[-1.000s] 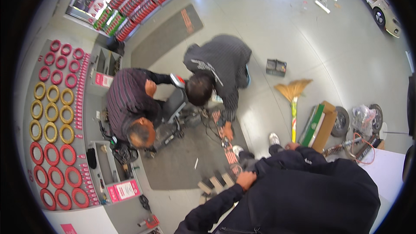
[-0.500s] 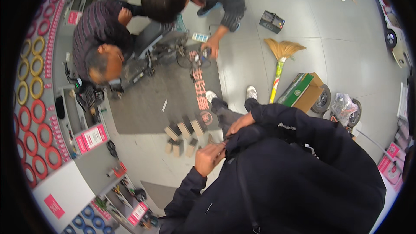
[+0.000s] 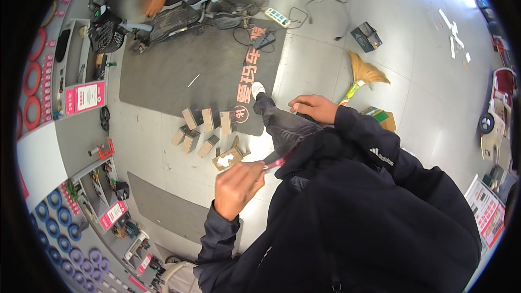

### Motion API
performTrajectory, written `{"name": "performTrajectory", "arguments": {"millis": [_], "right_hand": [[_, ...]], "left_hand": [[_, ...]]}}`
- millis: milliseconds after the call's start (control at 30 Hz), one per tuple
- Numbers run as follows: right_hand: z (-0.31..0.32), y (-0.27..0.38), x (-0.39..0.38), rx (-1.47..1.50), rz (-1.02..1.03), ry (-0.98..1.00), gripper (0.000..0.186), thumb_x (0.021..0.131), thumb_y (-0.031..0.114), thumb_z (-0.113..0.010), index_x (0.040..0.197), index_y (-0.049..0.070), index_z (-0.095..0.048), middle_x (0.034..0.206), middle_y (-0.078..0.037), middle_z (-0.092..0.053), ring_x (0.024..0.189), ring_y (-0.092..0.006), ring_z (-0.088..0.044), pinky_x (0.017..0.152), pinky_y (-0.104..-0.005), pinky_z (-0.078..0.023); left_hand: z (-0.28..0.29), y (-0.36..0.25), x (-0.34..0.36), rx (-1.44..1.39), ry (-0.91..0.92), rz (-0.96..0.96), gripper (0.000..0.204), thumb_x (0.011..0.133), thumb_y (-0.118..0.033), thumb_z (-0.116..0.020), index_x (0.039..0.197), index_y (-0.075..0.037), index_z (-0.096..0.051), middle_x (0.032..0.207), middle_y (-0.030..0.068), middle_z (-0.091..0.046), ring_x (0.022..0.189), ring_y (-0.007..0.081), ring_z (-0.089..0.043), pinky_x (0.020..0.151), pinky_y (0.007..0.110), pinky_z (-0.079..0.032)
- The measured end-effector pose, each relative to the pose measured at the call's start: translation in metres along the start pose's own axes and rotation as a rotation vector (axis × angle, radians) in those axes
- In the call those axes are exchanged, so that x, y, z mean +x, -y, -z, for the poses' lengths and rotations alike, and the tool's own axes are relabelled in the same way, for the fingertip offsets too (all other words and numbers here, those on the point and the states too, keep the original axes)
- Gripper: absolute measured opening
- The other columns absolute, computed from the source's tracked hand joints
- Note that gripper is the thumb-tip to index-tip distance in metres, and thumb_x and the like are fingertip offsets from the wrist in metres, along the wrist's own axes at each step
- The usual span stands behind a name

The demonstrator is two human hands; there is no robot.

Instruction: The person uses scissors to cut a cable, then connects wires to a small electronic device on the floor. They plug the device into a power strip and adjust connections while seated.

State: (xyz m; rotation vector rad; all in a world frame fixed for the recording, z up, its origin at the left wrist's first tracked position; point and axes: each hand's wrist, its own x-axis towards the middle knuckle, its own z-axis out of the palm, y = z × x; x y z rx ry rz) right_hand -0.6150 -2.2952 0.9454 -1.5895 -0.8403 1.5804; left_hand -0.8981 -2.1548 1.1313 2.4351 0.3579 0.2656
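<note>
Fingers pinched, my left hand point(image 3: 236, 189) is raised in front of my torso. A slim pinkish-red thing point(image 3: 275, 163) with a dark part runs from its fingertips toward my jacket; its kind is not clear. My right hand point(image 3: 317, 108) is over my thigh, fingers curled with a dark edge beneath them; what it holds, if anything, is hidden. Beyond my left hand, an open small carton point(image 3: 228, 159) with something white in it lies on the floor. Several small brown-and-black boxes point(image 3: 208, 120) stand next to it.
A grey mat point(image 3: 179, 84) with red lettering bears an electric scooter point(image 3: 179, 20), with a person at its side. A power strip point(image 3: 278, 17), a black box point(image 3: 366, 37) and a straw broom point(image 3: 368, 69) are on the floor. Shelving point(image 3: 87, 70) lines the left side.
The view has shifted and turned. My hands have moved apart, the left drawing out the pinkish-red thing. The person leaning over the scooter has stepped back; only their legs and shoes show.
</note>
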Motion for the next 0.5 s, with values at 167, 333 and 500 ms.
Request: {"name": "performTrajectory", "arguments": {"millis": [167, 333, 500], "right_hand": [[-0.055, 0.017, 0.031, 0.237, 0.02, 0.536, 0.068, 0.111, 0.053, -0.057, 0.157, 0.003, -0.051, 0.149, -0.016, -0.062, 0.136, -0.0245, -0.056, 0.115, -0.0389, -0.043], [-0.11, -0.063, 0.062, -0.023, 0.101, 0.723, 0.067, 0.095, 0.055, -0.079, 0.132, -0.001, -0.07, 0.114, -0.01, -0.079, 0.107, -0.0204, -0.071, 0.097, -0.037, -0.055], [-0.127, -0.113, 0.057, -0.034, 0.026, 0.484, 0.054, 0.094, 0.047, -0.082, 0.128, 0.005, -0.075, 0.116, -0.018, -0.08, 0.11, -0.0308, -0.075, 0.1, -0.0377, -0.054]], "left_hand": [[-0.01, 0.041, -0.015, -0.169, -0.078, 0.281, 0.021, 0.08, 0.005, -0.082, 0.101, 0.002, -0.079, 0.087, 0.0132, -0.076, 0.075, 0.0249, -0.072, 0.072, 0.034, -0.057], [-0.168, 0.099, -0.108, -0.859, -0.633, 0.654, 0.026, 0.09, -0.003, -0.082, 0.113, 0.005, -0.075, 0.102, 0.0092, -0.076, 0.091, 0.0139, -0.068, 0.085, 0.028, -0.054], [-0.266, 0.11, -0.12, -1.187, -0.874, 0.786, 0.031, 0.095, -0.007, -0.079, 0.123, 0.005, -0.071, 0.113, 0.0078, -0.073, 0.107, 0.0164, -0.064, 0.099, 0.03, -0.05]]}}
